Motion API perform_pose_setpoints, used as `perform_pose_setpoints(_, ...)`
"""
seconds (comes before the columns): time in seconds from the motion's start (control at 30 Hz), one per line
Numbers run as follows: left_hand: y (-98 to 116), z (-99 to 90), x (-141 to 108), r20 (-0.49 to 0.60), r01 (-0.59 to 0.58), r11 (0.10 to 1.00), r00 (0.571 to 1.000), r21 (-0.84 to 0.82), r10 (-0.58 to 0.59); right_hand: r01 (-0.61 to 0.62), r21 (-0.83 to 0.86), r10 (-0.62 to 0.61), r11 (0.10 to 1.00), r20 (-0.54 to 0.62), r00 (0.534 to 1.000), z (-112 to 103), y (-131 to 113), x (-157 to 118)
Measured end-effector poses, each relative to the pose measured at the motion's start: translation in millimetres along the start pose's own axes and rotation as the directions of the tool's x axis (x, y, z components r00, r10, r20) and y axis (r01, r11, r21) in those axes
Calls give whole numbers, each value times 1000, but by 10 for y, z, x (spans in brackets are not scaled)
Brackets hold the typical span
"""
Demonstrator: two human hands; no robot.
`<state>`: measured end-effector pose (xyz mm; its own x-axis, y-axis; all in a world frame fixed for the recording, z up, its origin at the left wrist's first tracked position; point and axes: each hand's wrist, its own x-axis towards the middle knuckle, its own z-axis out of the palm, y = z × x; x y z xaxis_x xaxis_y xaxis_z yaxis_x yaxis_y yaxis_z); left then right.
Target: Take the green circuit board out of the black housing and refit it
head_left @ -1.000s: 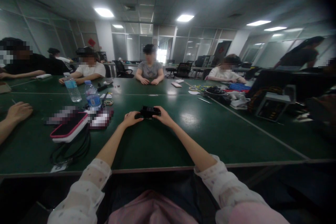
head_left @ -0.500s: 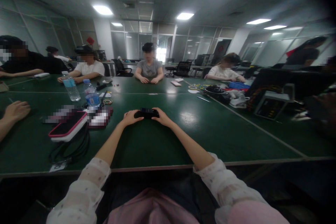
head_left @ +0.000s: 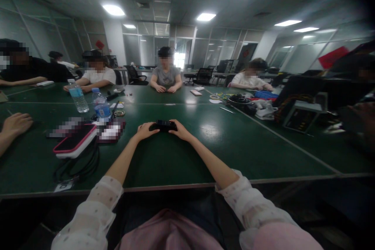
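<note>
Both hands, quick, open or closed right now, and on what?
Left hand: holding the left end of a black device.
Right hand: holding its right end.

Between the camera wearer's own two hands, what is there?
A black device, held at its ends by the left hand and right hand, as the head view shows.

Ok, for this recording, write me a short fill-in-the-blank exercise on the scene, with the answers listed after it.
1. The small device between the left hand and the right hand is coloured ____.
2. The surface of the table is coloured ____.
3. The plastic bottle nearer the left hand has a ____ cap.
4. The phone-like item beside the bottles has a bright ____ rim.

Missing words: black; green; blue; pink.
</note>
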<state>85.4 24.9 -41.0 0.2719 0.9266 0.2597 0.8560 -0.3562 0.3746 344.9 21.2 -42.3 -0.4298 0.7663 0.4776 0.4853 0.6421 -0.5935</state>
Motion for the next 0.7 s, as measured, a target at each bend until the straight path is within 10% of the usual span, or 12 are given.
perform_pose_setpoints(0.7, -40, 35, 15, -8, -15, 1000, 1000, 15, 16, -38, -13, 38, 999, -13, 999, 28, 24, -1)
